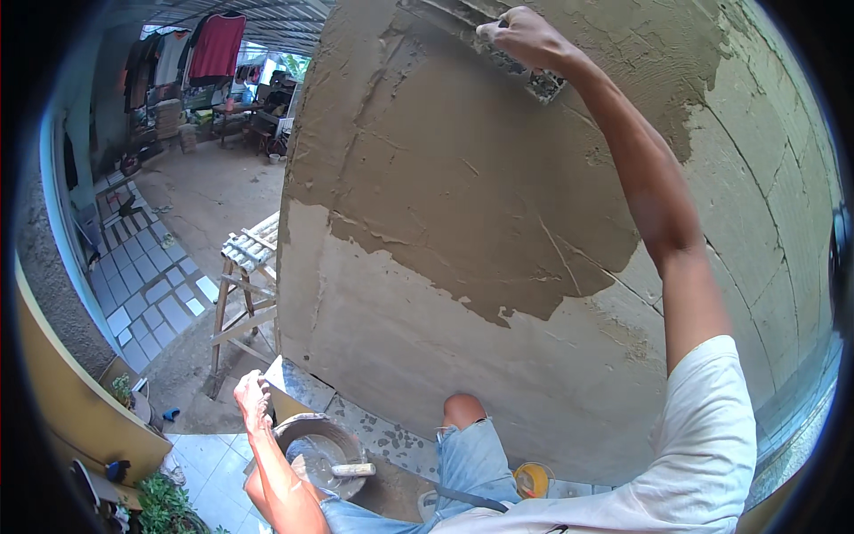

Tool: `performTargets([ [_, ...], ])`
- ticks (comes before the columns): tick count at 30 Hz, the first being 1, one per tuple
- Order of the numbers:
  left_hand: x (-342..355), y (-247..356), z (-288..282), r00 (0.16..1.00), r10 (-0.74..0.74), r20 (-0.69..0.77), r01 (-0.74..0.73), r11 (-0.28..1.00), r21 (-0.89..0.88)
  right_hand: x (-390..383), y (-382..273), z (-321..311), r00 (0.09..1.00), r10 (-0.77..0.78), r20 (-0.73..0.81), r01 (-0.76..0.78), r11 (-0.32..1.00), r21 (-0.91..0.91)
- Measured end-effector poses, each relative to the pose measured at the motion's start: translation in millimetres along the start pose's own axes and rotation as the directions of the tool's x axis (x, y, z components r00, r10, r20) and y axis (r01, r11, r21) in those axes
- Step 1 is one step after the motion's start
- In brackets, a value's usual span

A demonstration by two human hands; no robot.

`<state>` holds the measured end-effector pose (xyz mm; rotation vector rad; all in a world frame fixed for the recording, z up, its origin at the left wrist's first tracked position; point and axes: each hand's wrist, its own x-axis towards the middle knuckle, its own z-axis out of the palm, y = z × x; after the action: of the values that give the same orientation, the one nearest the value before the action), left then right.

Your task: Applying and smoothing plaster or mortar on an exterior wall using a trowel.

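Note:
High on the wall, my right hand (532, 40) is closed around a plastering trowel (544, 87), whose blade lies against the wet brown plaster (463, 187). My hand and wrist hide most of the blade and handle. The damp layer has a ragged lower edge, with dry grey wall (409, 329) below it. My left hand (253, 400) is raised at the lower left, away from the wall, fingers curled in and nothing visible in them. Beside my left forearm stands a dark bucket (356, 438), with a light-handled tool (354, 470) inside.
A wooden trestle (245, 285) stands left of the wall's edge. Near my knee is a yellow bucket (532, 481). A speckled ledge (391, 436) runs along the wall's foot. Green plants (169, 505) grow at the lower left; clothes (216, 49) hang farther back.

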<state>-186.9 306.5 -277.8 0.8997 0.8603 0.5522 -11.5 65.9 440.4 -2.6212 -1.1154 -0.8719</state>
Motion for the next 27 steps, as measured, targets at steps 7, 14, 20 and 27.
performTargets([
  [7,-3,2,-3,1.0,0.016,-0.023,-0.016,1.0,-0.01,39,10,-75,0.942,0.15,-0.302,-0.166,0.986,-0.029],
  [14,6,-2,-2,1.0,-0.029,0.006,0.029,0.999,-0.023,-48,49,-75,0.979,-0.102,0.176,0.19,0.773,-0.605],
  [20,13,-8,5,0.999,-0.028,0.024,0.027,1.0,0.013,-18,24,-43,0.975,-0.063,0.215,0.208,0.609,-0.765],
  [27,21,-17,-15,1.0,0.0,0.019,0.0,1.0,0.018,53,-40,-29,0.958,-0.235,-0.163,0.104,0.818,-0.565],
])
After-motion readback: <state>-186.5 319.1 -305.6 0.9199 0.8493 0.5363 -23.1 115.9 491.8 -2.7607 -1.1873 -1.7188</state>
